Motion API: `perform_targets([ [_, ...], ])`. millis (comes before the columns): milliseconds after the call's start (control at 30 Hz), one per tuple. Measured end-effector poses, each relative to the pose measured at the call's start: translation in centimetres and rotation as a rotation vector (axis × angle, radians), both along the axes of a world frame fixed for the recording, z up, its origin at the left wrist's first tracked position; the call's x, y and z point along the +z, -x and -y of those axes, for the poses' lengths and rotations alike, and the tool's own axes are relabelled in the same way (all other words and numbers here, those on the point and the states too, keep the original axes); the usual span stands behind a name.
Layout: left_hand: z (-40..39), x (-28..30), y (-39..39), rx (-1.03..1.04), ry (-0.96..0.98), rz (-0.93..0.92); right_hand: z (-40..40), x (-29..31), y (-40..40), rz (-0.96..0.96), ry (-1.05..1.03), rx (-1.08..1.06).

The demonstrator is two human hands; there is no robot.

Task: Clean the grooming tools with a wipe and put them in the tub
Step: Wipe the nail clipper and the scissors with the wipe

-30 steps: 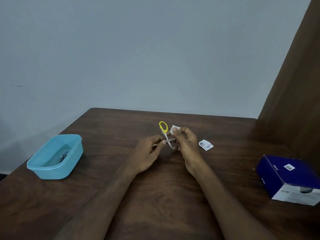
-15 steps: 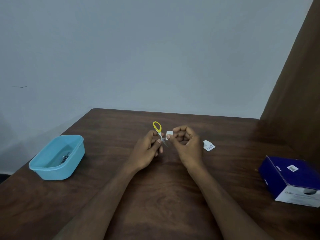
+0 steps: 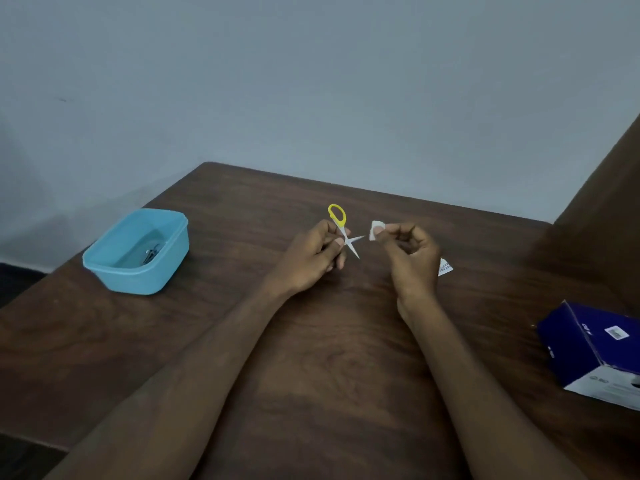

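Just one scissors (image 3: 343, 230), one wipe (image 3: 374, 230).

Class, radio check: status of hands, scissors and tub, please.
Left hand grips scissors, blades apart. Right hand pinches wipe, clear of blades. Tub far left, one tool inside. Path unobstructed.

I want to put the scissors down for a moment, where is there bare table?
Bare table lies between the blue tub and the left hand, and nearer you between the forearms. It is crowded right of the right hand: torn wrapper, dark blue box.
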State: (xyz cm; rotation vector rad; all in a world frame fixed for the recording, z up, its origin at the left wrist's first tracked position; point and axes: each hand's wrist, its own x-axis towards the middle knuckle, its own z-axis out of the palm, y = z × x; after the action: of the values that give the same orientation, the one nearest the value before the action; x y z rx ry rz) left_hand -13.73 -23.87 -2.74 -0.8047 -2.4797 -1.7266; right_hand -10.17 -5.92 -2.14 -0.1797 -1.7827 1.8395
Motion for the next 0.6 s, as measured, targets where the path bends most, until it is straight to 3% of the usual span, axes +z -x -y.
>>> perform_targets([
  [67,0.1,0.0,0.3,-0.027,0.021,-0.006,0.4,-0.5,-0.1,0.073,-0.131,0.110],
  [133,0.1,0.2,0.5,-0.044,0.017,0.001,0.4,-1.2,0.4,0.133,-0.246,0.063],
  [300,0.0,0.0,1.1,-0.048,-0.089,0.080,-0.6,-0.9,0.9,0.049,-0.037,-0.119],
  [467,-0.4,-0.2,1.6,-0.046,-0.117,0.075,0.3,-0.9,0.7,0.046,-0.197,0.108],
  [600,-0.5,-0.2,1.6,-0.060,-0.105,0.058,0.1,-1.3,1.1,0.049,-0.228,0.171],
])
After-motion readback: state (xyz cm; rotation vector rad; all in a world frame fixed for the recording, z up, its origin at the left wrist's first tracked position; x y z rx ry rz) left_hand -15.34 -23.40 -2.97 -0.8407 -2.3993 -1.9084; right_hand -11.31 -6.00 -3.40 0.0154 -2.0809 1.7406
